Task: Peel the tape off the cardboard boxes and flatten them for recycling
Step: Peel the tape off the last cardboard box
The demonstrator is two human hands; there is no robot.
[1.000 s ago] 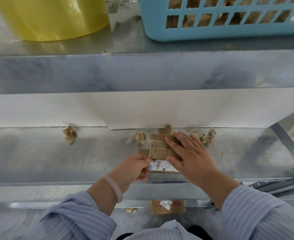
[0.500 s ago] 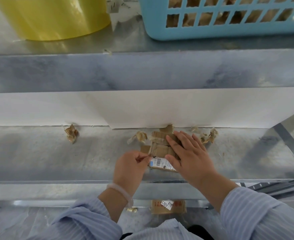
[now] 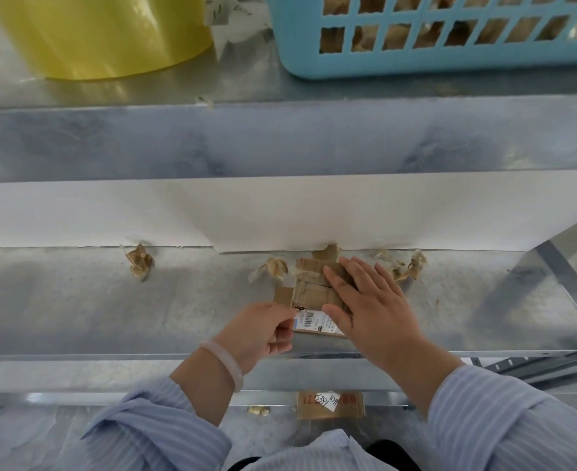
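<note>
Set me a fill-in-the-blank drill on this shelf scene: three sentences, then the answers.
1. The right hand presses the small flattened brown cardboard box onto the grey metal ____.
2. The left hand pinches a corner of the white paper label, which is printed with a ____.
3. The light blue plastic basket stands one level ____ the box.

Missing words: shelf; barcode; above.
</note>
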